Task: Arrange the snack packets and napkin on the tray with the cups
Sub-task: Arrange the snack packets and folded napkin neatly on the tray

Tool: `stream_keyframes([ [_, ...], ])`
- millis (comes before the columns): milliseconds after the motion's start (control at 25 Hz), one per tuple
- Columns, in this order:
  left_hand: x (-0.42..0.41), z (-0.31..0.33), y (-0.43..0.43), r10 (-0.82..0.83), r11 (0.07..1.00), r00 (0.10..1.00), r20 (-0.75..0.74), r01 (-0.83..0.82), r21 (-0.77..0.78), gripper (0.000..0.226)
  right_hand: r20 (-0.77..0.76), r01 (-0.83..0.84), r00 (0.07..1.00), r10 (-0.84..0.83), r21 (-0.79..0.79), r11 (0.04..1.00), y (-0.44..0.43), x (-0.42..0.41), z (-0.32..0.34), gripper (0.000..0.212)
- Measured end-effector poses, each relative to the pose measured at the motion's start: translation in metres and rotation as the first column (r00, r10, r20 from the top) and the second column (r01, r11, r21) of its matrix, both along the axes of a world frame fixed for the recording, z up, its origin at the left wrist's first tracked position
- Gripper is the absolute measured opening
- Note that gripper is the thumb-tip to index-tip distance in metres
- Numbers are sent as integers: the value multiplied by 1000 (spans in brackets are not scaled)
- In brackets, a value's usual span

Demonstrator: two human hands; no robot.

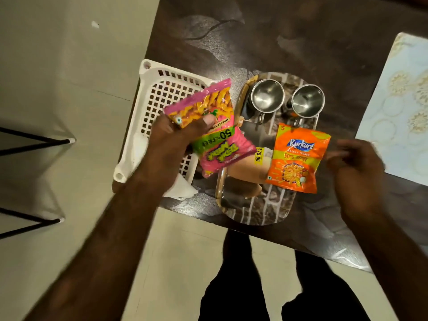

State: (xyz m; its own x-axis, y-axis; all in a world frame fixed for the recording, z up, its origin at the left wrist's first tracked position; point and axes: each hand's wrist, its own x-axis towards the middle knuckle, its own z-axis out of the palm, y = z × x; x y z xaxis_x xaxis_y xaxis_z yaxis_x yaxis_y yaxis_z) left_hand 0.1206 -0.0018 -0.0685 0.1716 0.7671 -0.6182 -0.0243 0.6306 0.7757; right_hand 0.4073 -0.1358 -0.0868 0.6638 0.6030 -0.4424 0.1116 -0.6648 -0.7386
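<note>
While the left hand is gripping a pink snack packet over the left rim of the tray, thumb pressing its front, an orange Kurkure packet is lying flat on the tray. Two steel cups are standing at the tray's far end. The right hand is hovering just right of the tray and is blurred; whether its fingers are grasping anything, I cannot tell. A white napkin is lying on the tabletop left of the tray, beside a white plastic basket.
</note>
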Motion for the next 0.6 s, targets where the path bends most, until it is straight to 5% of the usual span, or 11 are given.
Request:
stream_keyframes([
  [80,20,-9,-23,110,980,989,102,-91,-177,31,-348,-118,929,123,35,992,5,-18,9,34],
  [200,44,-18,-54,215,927,965,151,-153,-341,48,-724,-177,675,143,29,984,7,-55,13,49],
  [280,54,-19,-70,273,903,940,203,-178,-392,51,-775,-162,617,136,44,986,4,-75,8,33],
  [400,50,-14,-87,234,895,956,176,-142,-422,28,-757,33,653,2,31,999,2,-76,-1,36],
  [480,37,-14,-91,90,908,995,32,-69,-413,14,-732,73,677,-76,-37,997,0,-64,-4,54],
  [600,20,-14,-90,-226,927,958,-174,156,-341,38,-671,-121,739,64,-38,992,-4,-52,-5,65],
])
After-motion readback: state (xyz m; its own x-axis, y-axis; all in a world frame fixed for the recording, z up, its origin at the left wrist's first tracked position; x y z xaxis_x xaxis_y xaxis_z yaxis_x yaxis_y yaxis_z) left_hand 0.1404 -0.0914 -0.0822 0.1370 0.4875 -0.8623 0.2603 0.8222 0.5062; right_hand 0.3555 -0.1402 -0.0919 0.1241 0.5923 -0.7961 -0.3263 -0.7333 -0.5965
